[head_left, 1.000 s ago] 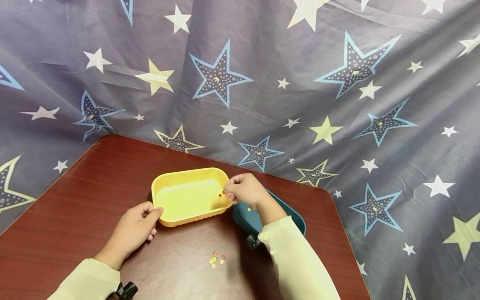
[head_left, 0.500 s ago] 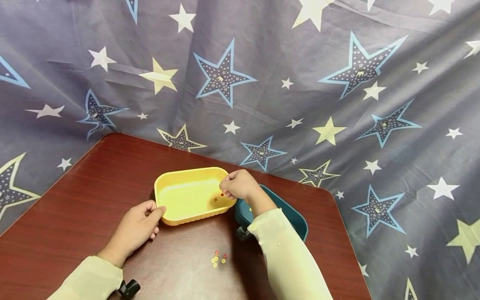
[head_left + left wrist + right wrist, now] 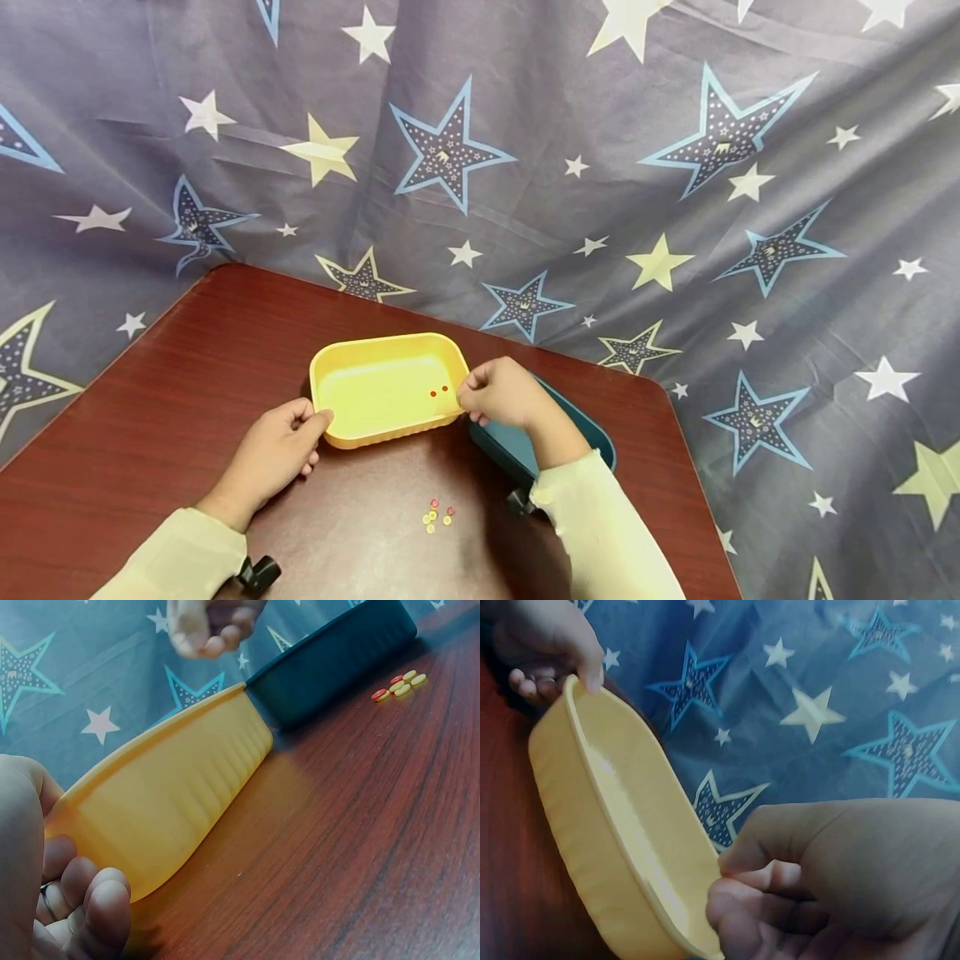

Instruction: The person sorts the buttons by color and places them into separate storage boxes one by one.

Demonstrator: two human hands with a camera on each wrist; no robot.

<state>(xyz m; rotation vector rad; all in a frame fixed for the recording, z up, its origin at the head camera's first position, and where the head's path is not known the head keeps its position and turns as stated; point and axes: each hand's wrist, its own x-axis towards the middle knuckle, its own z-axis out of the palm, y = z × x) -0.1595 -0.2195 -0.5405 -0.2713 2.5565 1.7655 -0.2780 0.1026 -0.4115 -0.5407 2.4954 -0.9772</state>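
The left hand point(image 3: 270, 454) pinches the yellow tray point(image 3: 367, 404) at left; two red discs point(image 3: 438, 392) lie inside, right. The right hand point(image 3: 506, 396), fingers curled, hovers by its right end, grip unclear. Farther right, the teal tray point(image 3: 510, 442) is partly hidden.

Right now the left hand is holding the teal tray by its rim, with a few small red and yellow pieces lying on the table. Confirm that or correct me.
One correction: the left hand is holding the yellow tray by its rim, not the teal tray, as the head view shows. The rest stands.
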